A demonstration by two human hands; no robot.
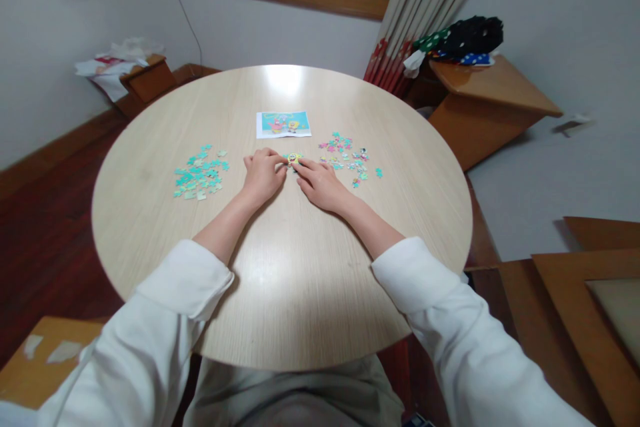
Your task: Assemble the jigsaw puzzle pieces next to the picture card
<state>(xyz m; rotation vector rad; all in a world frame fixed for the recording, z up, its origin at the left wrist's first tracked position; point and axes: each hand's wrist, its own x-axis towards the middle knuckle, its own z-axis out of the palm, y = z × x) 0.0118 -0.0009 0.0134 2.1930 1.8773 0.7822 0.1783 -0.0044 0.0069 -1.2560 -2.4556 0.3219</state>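
A small joined patch of jigsaw puzzle pieces [293,159], with a yellow cartoon figure on it, lies on the round table [300,267] between my hands. My left hand [263,173] grips the patch's left edge with thumb and fingertips. From the other side, the fingertips of my right hand [323,181] press on its right and lower edge, partly covering it. Just beyond the hands lies a printed reference picture [283,125] with cartoon figures on a turquoise ground.
Loose turquoise pieces [200,173] spread left of my hands. A mixed pile of pink, white and turquoise pieces [345,153] lies to the right, with one stray piece [379,173] beside it. Wooden stools stand around the table; one stool [495,87] at right bears cloth.
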